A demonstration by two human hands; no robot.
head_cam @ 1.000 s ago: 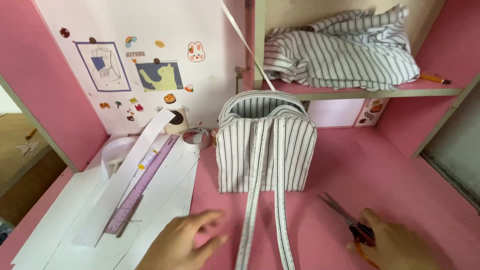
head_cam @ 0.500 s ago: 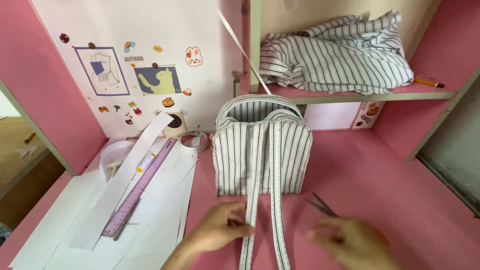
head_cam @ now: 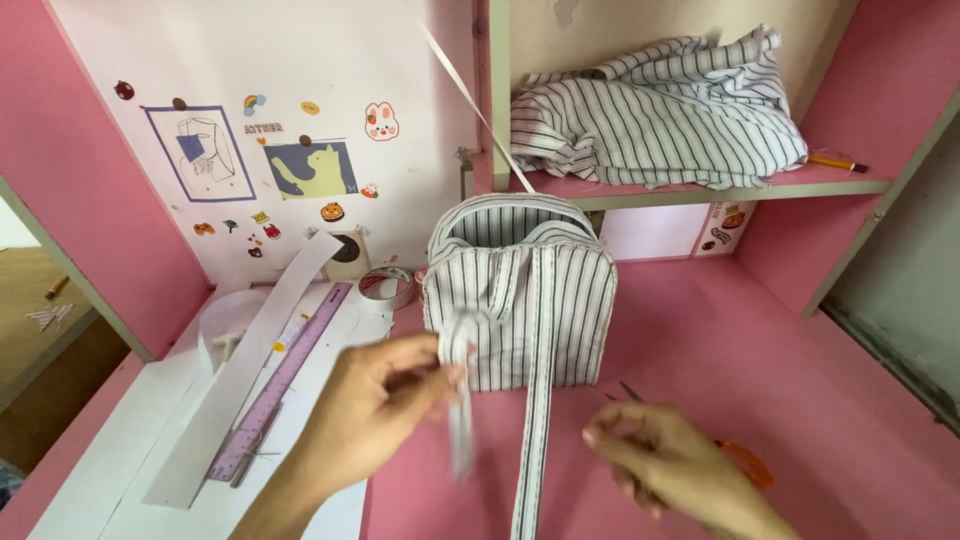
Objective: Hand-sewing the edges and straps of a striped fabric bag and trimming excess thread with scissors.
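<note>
the left hand [head_cam: 375, 400] pinches one striped strap [head_cam: 458, 400] between thumb and fingers, closed on it, and lifts it up a little from the pink table [head_cam: 800, 400]. the strap is blurred there, so the exact hold is not sharp. this strap comes from the front of the small striped bag [head_cam: 520, 300], which stands upright just behind the hands, its open top facing up. what is inside the bag cannot be seen.

the second strap [head_cam: 535, 440] lies flat. its long axis runs from the bag straight toward the person, between the two hands. the right hand [head_cam: 665, 460] is just beside it on the right, the fingers curled together; i cannot tell if they hold something. orange-handled scissors [head_cam: 735, 460] lie under and behind this hand, touching it or very near, the blades pointing to the bag.

on the left lie a white paper sheet [head_cam: 130, 450], a long paper strip [head_cam: 240, 370], a purple ruler [head_cam: 285, 385] and a roll of tape [head_cam: 385, 287]. the shelf [head_cam: 850, 185] above holds a heap of striped cloth [head_cam: 650, 110] and a pencil [head_cam: 835, 162].
</note>
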